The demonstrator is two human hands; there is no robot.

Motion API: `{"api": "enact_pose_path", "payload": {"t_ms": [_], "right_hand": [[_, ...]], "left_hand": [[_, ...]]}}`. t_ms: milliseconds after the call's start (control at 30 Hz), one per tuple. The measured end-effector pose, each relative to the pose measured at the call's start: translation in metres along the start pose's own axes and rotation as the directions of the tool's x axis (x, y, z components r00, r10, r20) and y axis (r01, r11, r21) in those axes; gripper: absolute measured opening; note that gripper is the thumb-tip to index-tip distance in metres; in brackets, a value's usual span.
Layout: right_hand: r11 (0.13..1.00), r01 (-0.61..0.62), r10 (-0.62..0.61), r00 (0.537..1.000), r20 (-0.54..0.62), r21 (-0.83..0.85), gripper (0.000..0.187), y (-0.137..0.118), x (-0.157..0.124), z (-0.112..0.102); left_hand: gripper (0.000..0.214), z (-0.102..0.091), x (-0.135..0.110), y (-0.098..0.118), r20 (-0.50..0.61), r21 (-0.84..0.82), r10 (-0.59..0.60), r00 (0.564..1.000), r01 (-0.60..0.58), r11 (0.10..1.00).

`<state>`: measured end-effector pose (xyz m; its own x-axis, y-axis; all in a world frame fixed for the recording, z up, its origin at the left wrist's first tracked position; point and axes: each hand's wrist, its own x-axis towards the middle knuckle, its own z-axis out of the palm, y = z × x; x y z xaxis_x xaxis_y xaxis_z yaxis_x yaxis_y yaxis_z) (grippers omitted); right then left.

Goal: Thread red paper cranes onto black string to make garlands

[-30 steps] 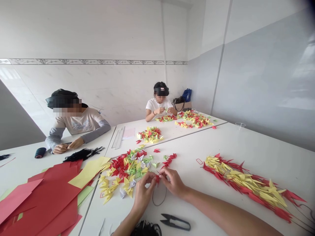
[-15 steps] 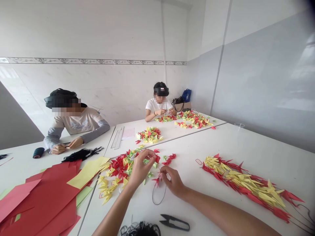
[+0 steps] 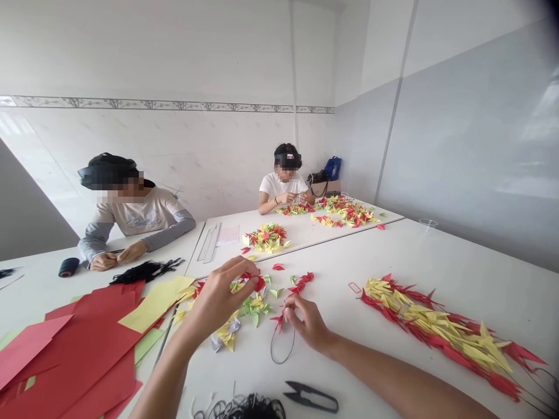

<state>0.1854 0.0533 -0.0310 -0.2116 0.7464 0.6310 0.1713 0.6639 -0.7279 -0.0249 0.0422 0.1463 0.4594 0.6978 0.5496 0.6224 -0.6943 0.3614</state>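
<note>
My left hand (image 3: 218, 299) is curled over a heap of folded red, yellow and green paper units (image 3: 248, 305), its fingertips down among red pieces; whether it grips one is hidden. My right hand (image 3: 308, 323) pinches a thin dark wire (image 3: 279, 349) strung with a few red paper units (image 3: 282, 317), and the wire hangs below in a loop. To the right lies a long garland of red and yellow paper units (image 3: 437, 331). Black-handled snips (image 3: 310, 397) rest on the table near my right forearm.
A tangle of black wire (image 3: 248, 408) lies at the near edge. Red and yellow paper sheets (image 3: 74, 349) cover the left table. One co-worker (image 3: 135, 218) sits at the left, and another (image 3: 283, 189) sits far off behind more paper piles (image 3: 345, 213).
My left hand has moved away from my right hand, left and farther out over the heap. My right hand keeps hold of the wire, and the view has shifted slightly.
</note>
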Motion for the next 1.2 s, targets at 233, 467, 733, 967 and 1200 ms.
{"api": "enact_pose_path", "payload": {"t_ms": [233,467,733,967,1200], "right_hand": [[1.0,0.016,-0.016,1.0,-0.017,0.003,0.018,-0.006,0.002,-0.003],[0.996,0.08,-0.074,0.992,-0.103,0.048,0.019,-0.061,0.041,-0.01],[0.984,0.175,-0.171,0.981,-0.095,0.031,0.011,-0.116,0.079,-0.028],[0.986,0.155,-0.158,0.986,-0.061,-0.057,0.016,-0.128,0.067,-0.042],[0.995,0.073,-0.077,0.995,-0.06,-0.071,0.015,-0.145,0.063,-0.04]], "left_hand": [[0.016,-0.004,0.001,0.006,-0.012,-0.018,0.019,1.0,-0.02,1.0],[0.016,-0.007,0.001,0.015,-0.102,-0.081,-0.035,0.994,0.026,0.996],[0.016,0.002,0.002,0.024,-0.15,-0.598,-0.359,0.921,0.205,0.775],[0.006,0.004,-0.004,0.037,-0.389,0.177,0.1,0.916,-0.032,0.984],[0.006,0.007,-0.006,0.051,-0.282,0.387,0.243,0.928,-0.122,0.914]]}}
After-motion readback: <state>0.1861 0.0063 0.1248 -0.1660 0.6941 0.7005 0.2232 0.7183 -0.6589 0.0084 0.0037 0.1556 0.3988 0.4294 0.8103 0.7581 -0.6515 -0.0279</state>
